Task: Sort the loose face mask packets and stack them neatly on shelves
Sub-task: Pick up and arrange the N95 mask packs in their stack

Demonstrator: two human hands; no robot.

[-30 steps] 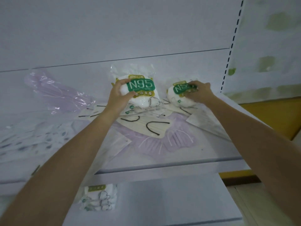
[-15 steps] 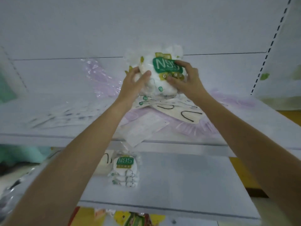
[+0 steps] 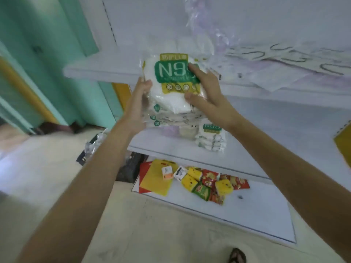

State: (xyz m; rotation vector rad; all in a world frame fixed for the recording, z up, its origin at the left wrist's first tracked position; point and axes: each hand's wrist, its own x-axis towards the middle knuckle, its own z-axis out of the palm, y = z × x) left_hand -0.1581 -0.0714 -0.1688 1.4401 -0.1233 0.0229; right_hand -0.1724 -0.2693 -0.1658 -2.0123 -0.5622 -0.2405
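Observation:
I hold a bundle of white N95 mask packets (image 3: 171,86) with green and yellow labels in the air, in front of the upper shelf's edge (image 3: 106,71). My left hand (image 3: 139,103) grips the bundle's left side. On the right side my right hand (image 3: 204,92) holds it, fingers over the label and thumb across the front. A stack of the same N95 packets (image 3: 211,137) sits on the middle shelf (image 3: 266,149), just below and right of the bundle. Loose flat masks with black ear loops (image 3: 284,56) lie on the upper shelf to the right.
A crumpled clear plastic bag (image 3: 207,21) stands at the back of the upper shelf. The bottom shelf (image 3: 256,213) carries red, yellow and green snack packets (image 3: 201,182). Teal wall (image 3: 47,54) and floor are at the left; a sandalled foot (image 3: 237,256) shows at the bottom.
Both hands brought the N95 packets together into one bundle and lifted it off the upper shelf, down and toward me. My view swung left and down, showing the lower shelves and floor.

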